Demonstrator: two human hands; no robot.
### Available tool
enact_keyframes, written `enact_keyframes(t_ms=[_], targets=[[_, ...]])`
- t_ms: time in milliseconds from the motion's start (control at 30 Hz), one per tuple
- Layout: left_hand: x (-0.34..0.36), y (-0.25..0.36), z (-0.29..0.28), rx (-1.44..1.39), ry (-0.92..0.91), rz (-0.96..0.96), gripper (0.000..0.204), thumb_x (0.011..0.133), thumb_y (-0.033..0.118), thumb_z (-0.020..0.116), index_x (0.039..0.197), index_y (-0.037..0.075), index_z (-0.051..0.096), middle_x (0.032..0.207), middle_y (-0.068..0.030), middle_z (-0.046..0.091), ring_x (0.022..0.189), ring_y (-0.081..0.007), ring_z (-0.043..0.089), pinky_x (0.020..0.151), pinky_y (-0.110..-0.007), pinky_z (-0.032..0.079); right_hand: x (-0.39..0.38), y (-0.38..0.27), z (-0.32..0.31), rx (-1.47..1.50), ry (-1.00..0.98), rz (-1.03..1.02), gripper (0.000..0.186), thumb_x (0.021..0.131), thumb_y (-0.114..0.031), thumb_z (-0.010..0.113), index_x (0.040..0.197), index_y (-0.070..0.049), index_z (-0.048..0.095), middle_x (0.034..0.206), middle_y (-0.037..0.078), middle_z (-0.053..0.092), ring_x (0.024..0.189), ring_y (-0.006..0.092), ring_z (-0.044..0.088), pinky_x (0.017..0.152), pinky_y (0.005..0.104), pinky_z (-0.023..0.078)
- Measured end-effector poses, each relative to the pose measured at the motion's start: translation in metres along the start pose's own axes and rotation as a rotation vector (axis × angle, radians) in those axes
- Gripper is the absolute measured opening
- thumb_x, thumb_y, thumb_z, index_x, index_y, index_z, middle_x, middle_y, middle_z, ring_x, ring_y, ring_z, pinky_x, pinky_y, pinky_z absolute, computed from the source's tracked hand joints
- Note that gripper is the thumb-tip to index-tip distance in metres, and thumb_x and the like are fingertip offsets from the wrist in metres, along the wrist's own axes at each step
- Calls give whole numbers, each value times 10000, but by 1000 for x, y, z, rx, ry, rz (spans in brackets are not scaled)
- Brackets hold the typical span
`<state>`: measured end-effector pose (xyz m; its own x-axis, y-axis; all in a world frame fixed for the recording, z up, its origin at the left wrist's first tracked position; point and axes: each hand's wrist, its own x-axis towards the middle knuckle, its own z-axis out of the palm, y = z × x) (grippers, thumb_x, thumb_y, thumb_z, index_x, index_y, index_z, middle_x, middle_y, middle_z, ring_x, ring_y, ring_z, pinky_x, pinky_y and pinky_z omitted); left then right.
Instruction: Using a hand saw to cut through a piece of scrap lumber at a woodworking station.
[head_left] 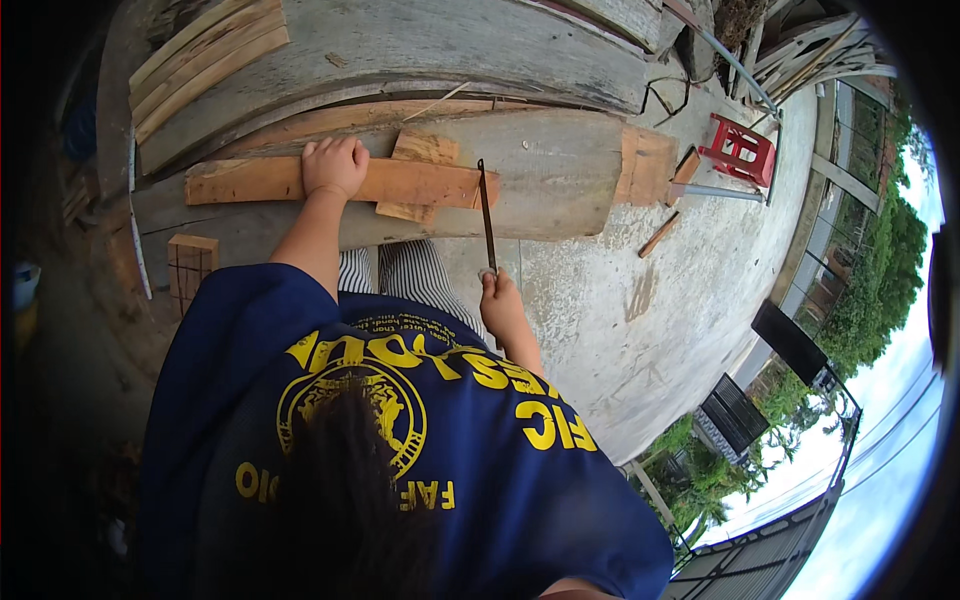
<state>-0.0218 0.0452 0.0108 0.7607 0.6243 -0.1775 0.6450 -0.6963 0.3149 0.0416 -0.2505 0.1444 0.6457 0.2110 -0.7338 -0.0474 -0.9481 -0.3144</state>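
A reddish-brown wooden plank lies left to right across a smaller wood block on a wide grey board. My left hand presses down on the plank left of its middle, fingers curled over it. In my right hand is the near end of a saw, its thin dark length seen nearly edge-on. The saw crosses the plank close to the right end, its tip just past the far edge. How deep it sits in the wood cannot be seen.
The grey board runs along in front of my legs. Stacked slats lie at the far left, a block with dark lines nearer. On the concrete floor are a wood offcut and a red plastic stool.
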Motion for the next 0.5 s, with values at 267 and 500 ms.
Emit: enact_keyframes(t_ms=[267, 500], targets=[[7, 8, 8, -24, 36, 30, 246, 848, 274, 467, 723, 130, 623, 751, -25, 654, 756, -210, 591, 784, -361, 395, 103, -38, 7, 76, 38, 63, 287, 938, -248, 442, 978, 18, 545, 904, 303, 603, 909, 481, 559, 766, 495, 456], [-1, -3, 5, -12, 25, -5, 220, 844, 266, 481, 766, 124, 630, 752, -39, 646, 791, -211, 595, 775, -360, 398, 6, 1, 4, -22, 25, -18, 294, 940, -241, 450, 1000, 28, 552, 890, 298, 606, 884, 476, 570, 748, 479, 461]])
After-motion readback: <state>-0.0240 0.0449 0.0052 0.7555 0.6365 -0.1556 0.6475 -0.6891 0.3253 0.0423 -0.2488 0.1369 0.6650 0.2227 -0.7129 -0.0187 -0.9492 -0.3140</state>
